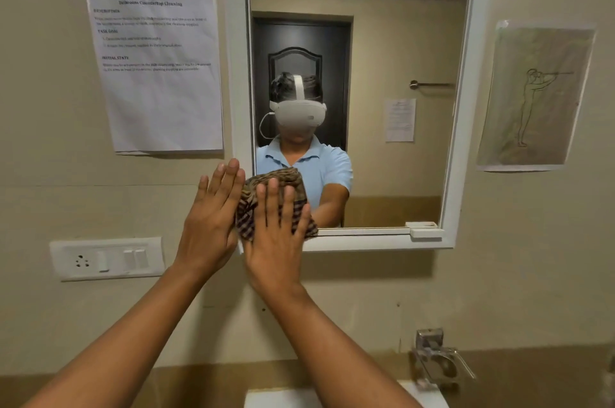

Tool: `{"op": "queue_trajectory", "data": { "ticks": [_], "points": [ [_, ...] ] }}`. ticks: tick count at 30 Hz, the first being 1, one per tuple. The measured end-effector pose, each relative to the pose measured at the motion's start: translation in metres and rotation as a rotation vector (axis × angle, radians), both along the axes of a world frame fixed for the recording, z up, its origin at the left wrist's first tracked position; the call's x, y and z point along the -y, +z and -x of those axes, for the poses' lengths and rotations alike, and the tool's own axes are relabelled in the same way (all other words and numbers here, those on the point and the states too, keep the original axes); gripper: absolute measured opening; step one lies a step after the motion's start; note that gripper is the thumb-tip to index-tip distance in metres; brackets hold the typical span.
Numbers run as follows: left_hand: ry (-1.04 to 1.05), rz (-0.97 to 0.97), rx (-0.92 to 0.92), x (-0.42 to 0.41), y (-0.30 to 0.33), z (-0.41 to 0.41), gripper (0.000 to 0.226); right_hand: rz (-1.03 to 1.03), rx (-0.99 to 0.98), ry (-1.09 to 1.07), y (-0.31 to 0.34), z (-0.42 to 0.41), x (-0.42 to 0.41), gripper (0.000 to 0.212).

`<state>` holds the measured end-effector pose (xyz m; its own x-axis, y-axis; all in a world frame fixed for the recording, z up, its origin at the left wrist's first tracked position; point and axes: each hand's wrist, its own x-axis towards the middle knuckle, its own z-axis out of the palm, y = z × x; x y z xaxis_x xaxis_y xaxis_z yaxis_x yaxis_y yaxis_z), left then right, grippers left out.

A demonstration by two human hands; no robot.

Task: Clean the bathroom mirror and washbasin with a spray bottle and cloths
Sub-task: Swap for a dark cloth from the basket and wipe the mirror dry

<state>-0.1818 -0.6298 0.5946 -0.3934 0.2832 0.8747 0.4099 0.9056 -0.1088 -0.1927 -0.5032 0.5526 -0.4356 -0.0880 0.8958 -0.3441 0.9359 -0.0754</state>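
While both hands press flat, checked cloth [276, 201] bunched, long axis upright on mirror [382, 108]

brown checked cloth [278, 181], white-framed mirror [462, 108]

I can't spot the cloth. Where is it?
In the head view, the checked cloth is pressed on the mirror's lower left corner, under the right hand, beside the left hand.

Up and to the left of the hands, a printed sheet [153, 63] hangs on the beige wall. Just left of them sits a white switch plate [107, 258] with a socket. Far up to the right hangs a line drawing [535, 96] of a figure. Below right, a metal holder [439, 364] juts from the wall.
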Motion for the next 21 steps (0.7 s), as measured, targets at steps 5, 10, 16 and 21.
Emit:
{"op": "queue_trajectory", "data": {
  "ticks": [5, 10, 16, 21],
  "points": [
    [-0.028, -0.029, 0.024, 0.01, -0.012, -0.005, 0.078, -0.233, -0.03, 0.046, -0.028, -0.003, -0.018, 0.082],
    [-0.02, -0.007, 0.01, -0.005, -0.022, -0.005, 0.062, -0.432, -0.108, 0.073, -0.041, -0.001, -0.06, 0.064],
    [0.05, -0.006, 0.002, -0.027, -0.044, 0.0, 0.063, -0.474, -0.101, 0.074, -0.039, -0.005, -0.121, 0.06],
    [0.092, -0.043, 0.034, -0.037, -0.047, 0.003, 0.065, -0.421, -0.132, 0.063, -0.043, -0.01, -0.161, 0.063]
  ]
}}
